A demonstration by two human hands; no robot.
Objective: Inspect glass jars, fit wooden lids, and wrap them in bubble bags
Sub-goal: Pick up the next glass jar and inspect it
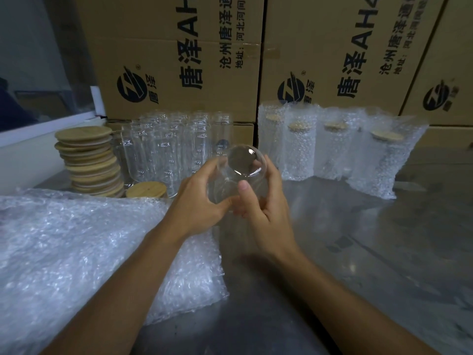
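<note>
I hold a clear glass jar (242, 163) above the table, tilted so one round end faces me. My left hand (202, 201) grips its left side and my right hand (263, 201) grips its right side, thumb across the front. Several bare glass jars (166, 147) stand in rows behind my hands. A leaning stack of wooden lids (89, 160) rises to their left, with one lid (146, 190) set apart at its foot. A pile of bubble bags (84, 252) lies flat at the left. Several lidded jars wrapped in bubble bags (332, 147) stand at the back right.
Large printed cardboard boxes (179, 60) form a wall along the back. The grey metal table (371, 252) stretches to the right and front. A white ledge (38, 129) runs at the far left.
</note>
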